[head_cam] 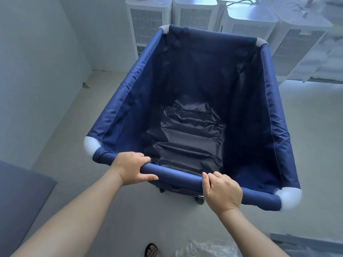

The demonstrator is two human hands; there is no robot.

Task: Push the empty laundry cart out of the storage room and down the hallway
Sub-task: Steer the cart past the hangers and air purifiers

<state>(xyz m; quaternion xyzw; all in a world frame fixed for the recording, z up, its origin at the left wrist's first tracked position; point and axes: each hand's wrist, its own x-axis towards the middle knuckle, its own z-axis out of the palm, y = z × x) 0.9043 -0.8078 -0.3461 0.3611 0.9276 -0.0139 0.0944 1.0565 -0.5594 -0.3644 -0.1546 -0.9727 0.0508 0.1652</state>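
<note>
Fingers [143,158] of the left hand [130,168] and right hand [222,191] clamp the near rail [176,174] of the laundry cart [269,108]; empty, it faces white units [148,21] inside the room; pushing seems barely begun, hallway unseen.

There was one cart [194,108], and its rim carried four white corners [92,145], one at each turn of the frame. One wheel [199,200] showed plainly beneath it. Two hands held the cart: the left hand [130,168] and the right hand [222,191]. Four white vented units [148,21] stood plainly in view; a narrow sliver between two of them may have been a fifth, which could not be told. On the floor were one brown scrap [85,85], one grey pad [22,197], one clear plastic sheet [207,249] and one sandalled foot [152,250]. The folded towels [323,60] were too blurred to count.
</note>
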